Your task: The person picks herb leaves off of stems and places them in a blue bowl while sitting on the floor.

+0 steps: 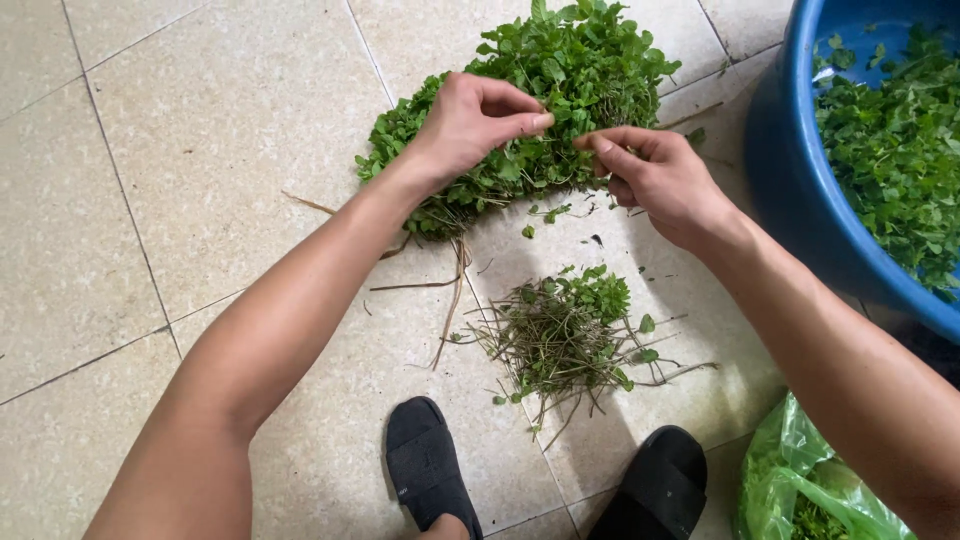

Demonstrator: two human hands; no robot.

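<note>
Pinching into the near edge of the big pile of leafy greens (545, 90) at the upper middle of the frame, my left hand (470, 120) has its fingers curled in, thumb and fingertips pressed together on a few sprigs. My right hand (655, 175) sits just beside it, a little lower and to the right, thumb and forefinger closed on a thin stem at the pile's lower right edge; the fingertips of both hands nearly meet. The pile lies straight on the pale tiled floor (220, 150), its long dry stalks trailing out toward the centre. Below my hands, in the lower middle of the frame, a smaller heap of bare stems and scraps (565, 335) lies apart from the main pile, with a strip of bare tile between them. My black sandals (430, 465) show at the bottom edge, one on each side of the heap's lower end. The blue basin (790, 170) fills the upper right corner, its wall close to my right forearm and its inside holding more picked leaves. A green plastic bag (790, 480) sits crumpled in the lower right corner beneath that arm. The whole left half of the frame is open tile, crossed only by grout lines and my left forearm.
</note>
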